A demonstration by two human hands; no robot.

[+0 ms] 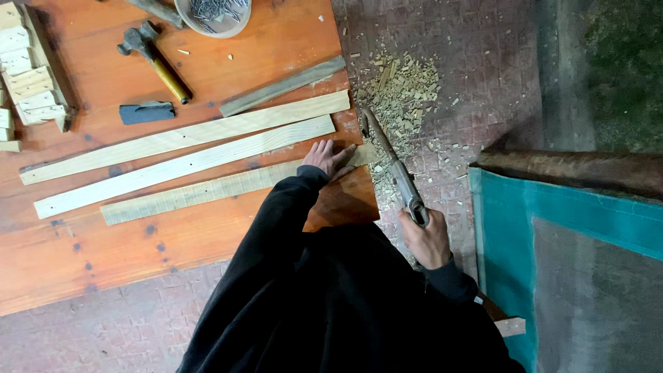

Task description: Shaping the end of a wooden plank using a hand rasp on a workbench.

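Left hand [327,158] flat, pinning slat [228,186] to desk [207,235]; right hand [428,243] clamped on machete [395,173]. Keep fingers back from blade; shave shallow over chips [400,86].

Orange wooden board [207,228] on brick floor [483,62] bears three pale slats [186,166], grey strip [283,86], hammer [155,59], nail bowl [210,17], dark block [146,112]; wood chips [400,86] litter floor.

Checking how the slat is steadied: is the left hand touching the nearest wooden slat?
Touching. The head view shows the left hand pressed flat on the nearest wooden slat, fingers spread over its right end.
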